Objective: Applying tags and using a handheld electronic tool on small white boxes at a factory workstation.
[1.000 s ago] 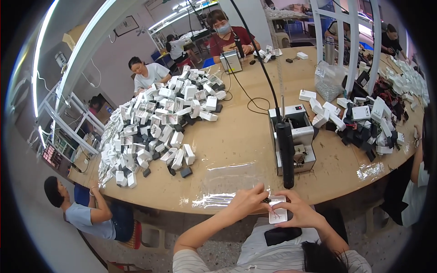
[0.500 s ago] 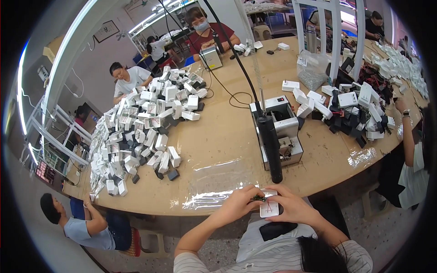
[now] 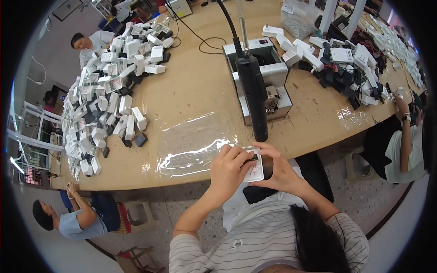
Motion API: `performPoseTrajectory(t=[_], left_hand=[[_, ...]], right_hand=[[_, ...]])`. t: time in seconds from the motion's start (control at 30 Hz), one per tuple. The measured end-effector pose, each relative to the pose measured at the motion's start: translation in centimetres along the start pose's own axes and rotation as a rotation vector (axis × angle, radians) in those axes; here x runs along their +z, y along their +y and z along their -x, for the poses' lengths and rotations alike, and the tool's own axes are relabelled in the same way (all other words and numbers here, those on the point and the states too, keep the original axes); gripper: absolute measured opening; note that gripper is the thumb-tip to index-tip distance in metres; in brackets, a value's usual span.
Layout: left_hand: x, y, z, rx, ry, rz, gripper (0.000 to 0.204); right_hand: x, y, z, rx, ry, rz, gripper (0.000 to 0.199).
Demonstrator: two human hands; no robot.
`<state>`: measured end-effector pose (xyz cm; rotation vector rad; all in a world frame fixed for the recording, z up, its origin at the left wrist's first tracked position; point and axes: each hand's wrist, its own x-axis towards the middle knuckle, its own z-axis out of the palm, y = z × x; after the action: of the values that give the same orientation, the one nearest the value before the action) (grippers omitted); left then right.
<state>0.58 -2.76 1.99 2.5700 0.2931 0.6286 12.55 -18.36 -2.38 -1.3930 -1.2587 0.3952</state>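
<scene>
Evidently the closest risk is over the lap: a white casing (image 3: 258,173) is at the worktop's near edge, overlapping it in view, and whether anything but the hands bears it is hard to tell. The right hand (image 3: 282,173) grips it, fingers at the far end and thumb at the near end, while the left hand (image 3: 227,168) has its fingertips closed on a small dark green part (image 3: 255,157) at the casing's open face. Red wires (image 3: 253,169) lie inside; a hard pull or twist by the left hand could strain them at their ends. If the right hand's grip slackened, the casing could tip and drop past the near edge onto the dark flat object (image 3: 257,194) on the lap. Just beyond the fingers hangs a black cylindrical tool (image 3: 253,93), low enough that a quick lift could knock it. Leftward, transparent film (image 3: 186,141) covers the worktop (image 3: 191,91) by the near edge, giving sideways room toward the heap of white casings (image 3: 125,104). Ahead, a metal machine (image 3: 283,98) limits reach; farther right, a mixed heap of white and black parts (image 3: 341,55) crowds that side, with a plastic bag (image 3: 298,20) beyond.
</scene>
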Motion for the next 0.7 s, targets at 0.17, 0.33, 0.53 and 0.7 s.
performPoseTrajectory(t=[0.17,0.33,0.53,0.7], left_hand=[[1.0,0.0,0.8,-0.034,-0.029,0.043,0.021],[1.2,0.2,1.3,-0.108,-0.044,0.033,0.019],[1.1,0.7,0.9,-0.136,-0.061,0.06,0.02],[1.2,0.5,1.2,-0.126,-0.054,0.068,0.02]], right_hand=[[-0.6,-0.3,0.0,-0.003,-0.053,0.054,0.09],[-2.2,-1.6,-0.9,-0.143,-0.129,0.36,0.076],[-2.8,-3.1,-8.8,-0.08,0.458,0.625,0.071],[-1.5,-0.8,-11.1,-0.094,0.411,0.835,0.05]])
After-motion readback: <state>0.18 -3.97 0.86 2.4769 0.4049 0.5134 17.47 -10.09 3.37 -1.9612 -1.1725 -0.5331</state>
